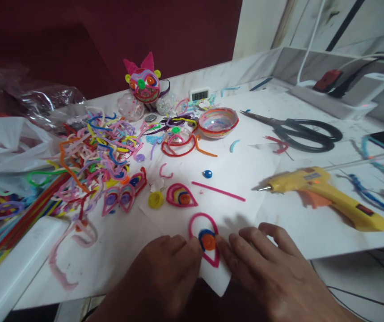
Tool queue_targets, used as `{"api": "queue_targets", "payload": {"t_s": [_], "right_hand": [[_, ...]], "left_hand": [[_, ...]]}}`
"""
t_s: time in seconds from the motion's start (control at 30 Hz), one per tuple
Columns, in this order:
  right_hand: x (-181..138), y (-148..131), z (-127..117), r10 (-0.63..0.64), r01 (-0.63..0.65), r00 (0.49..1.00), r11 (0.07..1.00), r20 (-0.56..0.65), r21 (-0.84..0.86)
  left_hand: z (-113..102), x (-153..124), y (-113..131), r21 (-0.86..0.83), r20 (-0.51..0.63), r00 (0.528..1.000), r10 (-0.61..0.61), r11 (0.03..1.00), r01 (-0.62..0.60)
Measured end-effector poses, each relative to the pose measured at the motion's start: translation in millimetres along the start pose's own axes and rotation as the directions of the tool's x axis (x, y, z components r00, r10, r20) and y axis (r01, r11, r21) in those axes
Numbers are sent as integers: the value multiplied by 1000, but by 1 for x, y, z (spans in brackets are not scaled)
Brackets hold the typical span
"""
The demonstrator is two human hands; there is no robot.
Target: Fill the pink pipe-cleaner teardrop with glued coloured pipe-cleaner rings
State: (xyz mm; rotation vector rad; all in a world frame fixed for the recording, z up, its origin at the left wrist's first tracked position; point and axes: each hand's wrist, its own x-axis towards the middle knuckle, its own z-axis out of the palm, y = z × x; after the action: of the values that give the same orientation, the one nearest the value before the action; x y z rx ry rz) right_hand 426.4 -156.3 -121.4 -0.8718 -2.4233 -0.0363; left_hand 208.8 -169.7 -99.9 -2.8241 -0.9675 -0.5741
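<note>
Between my hands at the front edge is a teardrop-shaped pipe-cleaner eye (pixel 216 260), outlined in pink, with a blue arc (pixel 205 233) around an orange coil (pixel 209 243). My left hand (pixel 170 268) is curled, its fingertips pinching at the left side of the blue arc. From the right, my right hand (pixel 262 259) presses thumb and index finger by the coil, its other fingers bent above the table. A white pointed piece (pixel 219 279) shows below the teardrop. Just beyond lies a matching pink teardrop (pixel 181 195) with yellow and blue arcs and an orange coil.
A yellow glue gun (pixel 315 179) and black scissors (pixel 299 129) lie at right. At left is a heap of pipe-cleaner scraps (pixel 101 152). Farther back are a colourful bowl (pixel 217 123), a decorated figure (pixel 144 82) and a small digital clock (pixel 199 95). A pink strip (pixel 218 191) lies mid-table.
</note>
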Motion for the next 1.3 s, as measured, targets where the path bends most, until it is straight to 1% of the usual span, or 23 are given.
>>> {"api": "queue_targets", "payload": {"t_s": [0.13, 0.27, 0.47, 0.6, 0.77, 1.03, 1.13, 1.2, 1.3], "right_hand": [[-2, 0, 0, -15, 15, 1000, 1000, 26, -6], [-1, 2, 1, -17, 17, 999, 1000, 30, -7], [1, 1, 0, -13, 14, 1000, 1000, 26, -21], [3, 1, -2, -14, 14, 1000, 1000, 24, -26], [4, 2, -3, -5, 6, 998, 1000, 61, -18], [-4, 5, -3, -11, 8, 997, 999, 80, 42], [-6, 7, -1, -23, 20, 997, 999, 69, 35], [-7, 8, -1, -21, 17, 996, 999, 84, 48], [-9, 7, 2, 3, -5, 999, 998, 34, 62]], "left_hand": [[-1, -3, 0, 59, 17, 1000, 17, 998, -18], [-1, -4, 1, 69, 56, 998, 39, 997, -43], [-3, 1, 0, 101, -2, 997, 83, 991, -82], [-1, 2, -1, 89, -7, 997, 76, 993, -75], [-1, 2, -2, 66, 9, 996, 85, 994, -85], [-2, 1, -3, 74, 49, 994, 93, 993, -96], [-3, 1, -3, 80, 50, 995, 89, 993, -92], [-4, 1, -3, 79, 63, 994, 89, 992, -94], [-4, 1, -3, 82, 68, 993, 98, 991, -103]]}}
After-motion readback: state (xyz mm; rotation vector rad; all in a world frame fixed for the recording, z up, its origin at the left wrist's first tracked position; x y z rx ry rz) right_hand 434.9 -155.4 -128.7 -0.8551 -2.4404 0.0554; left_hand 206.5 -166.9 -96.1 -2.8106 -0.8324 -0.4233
